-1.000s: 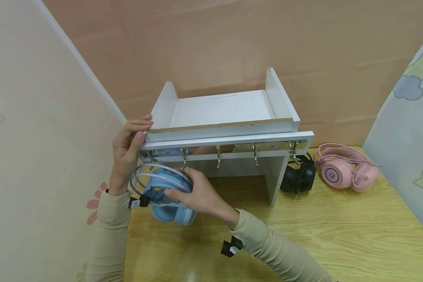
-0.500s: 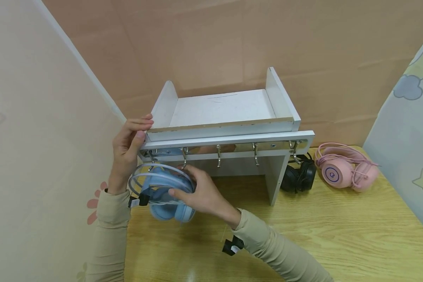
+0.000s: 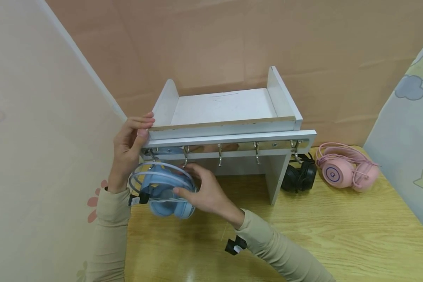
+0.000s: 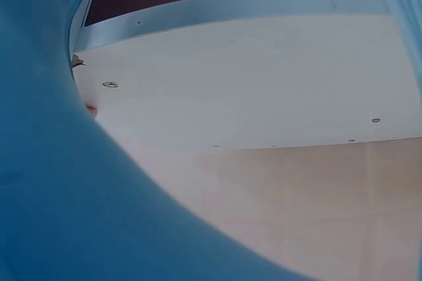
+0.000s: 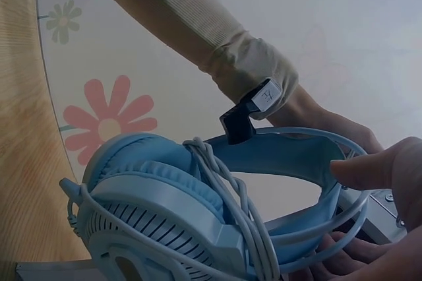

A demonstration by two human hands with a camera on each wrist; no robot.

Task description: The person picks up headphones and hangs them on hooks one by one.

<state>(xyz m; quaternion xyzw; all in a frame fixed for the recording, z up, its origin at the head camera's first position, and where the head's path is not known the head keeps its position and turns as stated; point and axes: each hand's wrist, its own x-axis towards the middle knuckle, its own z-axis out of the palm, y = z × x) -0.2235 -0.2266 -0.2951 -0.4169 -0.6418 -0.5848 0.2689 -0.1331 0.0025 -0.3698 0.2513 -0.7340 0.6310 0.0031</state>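
Light blue over-ear headphones (image 3: 162,208) hang below the left end of a white shelf (image 3: 222,135), their cord wound round them. My right hand (image 3: 209,194) holds them by the headband, thumb on the near side, fingers behind; in the right wrist view the earcups (image 5: 158,221) point away from that hand. The headband overlaps the lower part of the leftmost metal hook (image 3: 151,156). My left hand (image 3: 127,152) grips the shelf's left front corner. Blue headband fills much of the left wrist view, where the left hand is mostly hidden.
Several metal hooks line the shelf's front rail (image 3: 237,148). Black headphones (image 3: 299,176) rest beside the shelf's right leg, with pink headphones (image 3: 338,172) farther right on the wooden table (image 3: 338,235). A pale wall (image 3: 56,156) stands close on the left.
My right hand has shifted slightly to the right, and the blue headphones' earcups have risen a little. My left hand has kept its grip on the shelf corner.
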